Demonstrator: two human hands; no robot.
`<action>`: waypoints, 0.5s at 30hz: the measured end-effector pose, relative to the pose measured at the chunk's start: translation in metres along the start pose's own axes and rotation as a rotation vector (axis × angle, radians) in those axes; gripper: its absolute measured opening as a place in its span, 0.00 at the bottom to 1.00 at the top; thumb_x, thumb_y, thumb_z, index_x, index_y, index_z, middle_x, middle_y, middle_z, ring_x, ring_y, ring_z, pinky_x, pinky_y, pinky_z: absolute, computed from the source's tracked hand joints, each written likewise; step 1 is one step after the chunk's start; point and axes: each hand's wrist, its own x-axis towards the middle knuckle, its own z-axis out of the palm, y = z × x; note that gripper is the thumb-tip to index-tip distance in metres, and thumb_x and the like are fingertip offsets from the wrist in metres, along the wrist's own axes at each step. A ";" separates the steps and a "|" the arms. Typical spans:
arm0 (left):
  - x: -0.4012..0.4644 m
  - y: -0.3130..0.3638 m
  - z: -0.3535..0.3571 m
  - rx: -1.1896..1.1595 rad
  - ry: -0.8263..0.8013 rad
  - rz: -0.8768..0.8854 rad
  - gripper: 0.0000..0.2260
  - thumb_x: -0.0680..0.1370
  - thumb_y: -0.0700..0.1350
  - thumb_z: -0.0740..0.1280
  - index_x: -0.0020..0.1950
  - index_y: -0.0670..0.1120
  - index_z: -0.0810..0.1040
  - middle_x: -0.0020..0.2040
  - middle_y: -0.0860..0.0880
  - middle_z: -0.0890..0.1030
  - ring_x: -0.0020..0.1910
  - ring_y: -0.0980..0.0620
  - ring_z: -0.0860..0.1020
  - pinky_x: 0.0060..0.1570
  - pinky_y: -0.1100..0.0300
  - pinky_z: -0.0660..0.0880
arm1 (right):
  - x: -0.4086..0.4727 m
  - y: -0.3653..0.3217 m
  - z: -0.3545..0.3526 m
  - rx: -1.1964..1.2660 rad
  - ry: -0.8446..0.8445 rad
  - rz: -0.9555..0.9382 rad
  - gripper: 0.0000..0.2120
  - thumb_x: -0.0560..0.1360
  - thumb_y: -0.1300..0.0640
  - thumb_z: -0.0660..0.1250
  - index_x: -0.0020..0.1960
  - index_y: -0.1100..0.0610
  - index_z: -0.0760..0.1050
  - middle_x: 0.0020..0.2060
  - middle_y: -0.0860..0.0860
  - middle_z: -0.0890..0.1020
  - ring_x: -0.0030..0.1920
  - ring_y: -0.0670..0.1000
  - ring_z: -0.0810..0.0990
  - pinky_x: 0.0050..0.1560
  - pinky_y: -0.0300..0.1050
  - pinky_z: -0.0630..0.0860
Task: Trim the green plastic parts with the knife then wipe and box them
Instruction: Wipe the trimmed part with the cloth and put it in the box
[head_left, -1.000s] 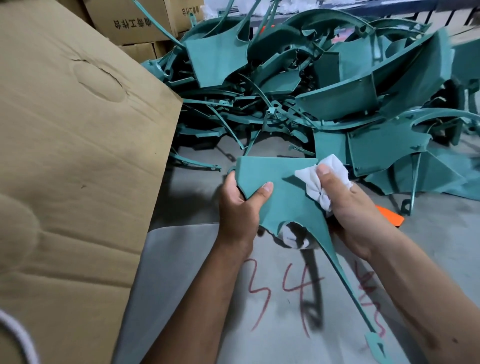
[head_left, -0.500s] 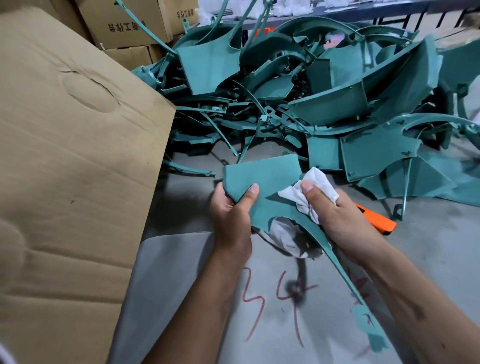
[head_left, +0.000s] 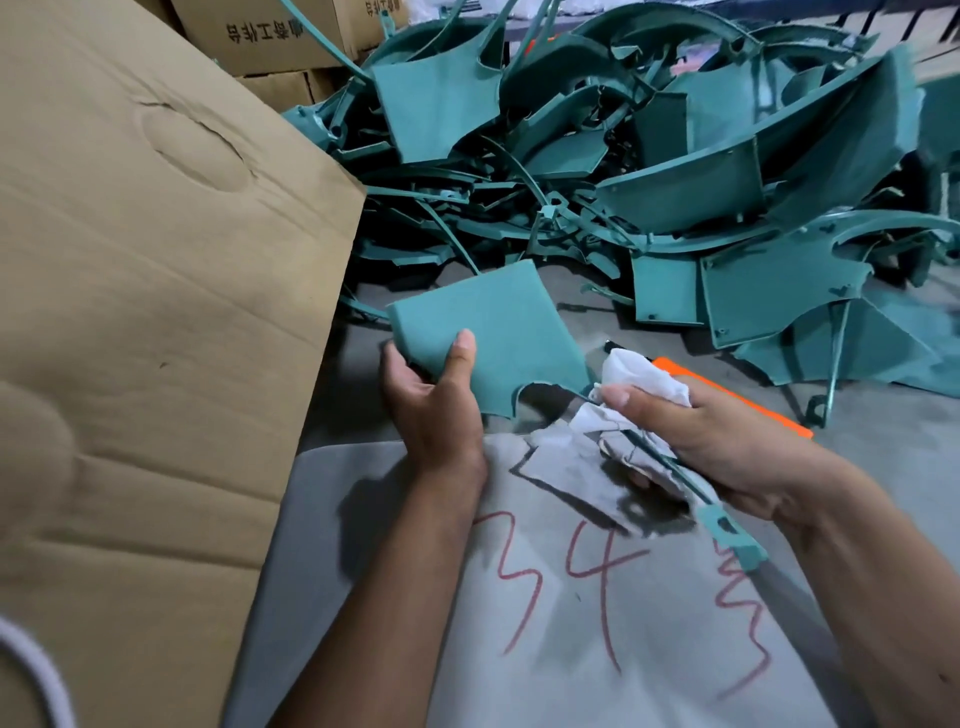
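Your left hand (head_left: 434, 400) grips the green plastic part (head_left: 493, 332) at its near left corner, thumb pressed flat on the upper face and fingers curled underneath. The part's broad panel tilts up toward the far side, held above the grey work surface (head_left: 649, 649), and from its near right edge a thin strip runs down to the right, ending in a small block-shaped tab just past your right wrist.

Your right hand (head_left: 696, 441) pinches a white cloth (head_left: 641, 376) around that thin strip, thumb on top, fingers wrapped below, so the strip passes through the bunched cloth. More of the cloth hangs crumpled beneath your palm.

Just beyond your right hand lies the orange knife (head_left: 727, 395) on the surface, partly hidden by the hand and the cloth. Farther off, a big tangled pile of green parts (head_left: 649, 171) fills the far and right side. At your left a large cardboard flap (head_left: 156, 312) leans across the view, and printed cardboard boxes (head_left: 270, 36) are stacked at the far left. Red handwritten marks (head_left: 571, 582) show on the surface between your forearms.
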 end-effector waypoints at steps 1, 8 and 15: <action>0.000 0.001 0.000 0.000 0.022 -0.014 0.17 0.77 0.37 0.73 0.64 0.39 0.74 0.56 0.43 0.83 0.47 0.52 0.84 0.45 0.58 0.82 | -0.002 0.000 -0.004 0.022 -0.011 0.034 0.29 0.67 0.26 0.75 0.54 0.50 0.85 0.52 0.55 0.88 0.54 0.61 0.86 0.60 0.60 0.80; 0.014 0.004 -0.009 -0.079 0.245 0.002 0.31 0.78 0.38 0.73 0.79 0.43 0.65 0.65 0.46 0.77 0.54 0.53 0.81 0.39 0.74 0.77 | -0.019 -0.005 -0.033 0.132 -0.155 -0.001 0.21 0.61 0.38 0.85 0.41 0.53 0.83 0.37 0.56 0.82 0.35 0.52 0.82 0.34 0.42 0.80; 0.025 0.004 -0.020 -0.130 0.368 -0.076 0.35 0.78 0.40 0.74 0.80 0.48 0.61 0.73 0.43 0.72 0.67 0.44 0.77 0.64 0.45 0.78 | -0.033 -0.009 -0.058 0.226 0.111 -0.117 0.22 0.63 0.45 0.84 0.35 0.60 0.77 0.32 0.55 0.77 0.29 0.50 0.75 0.29 0.39 0.74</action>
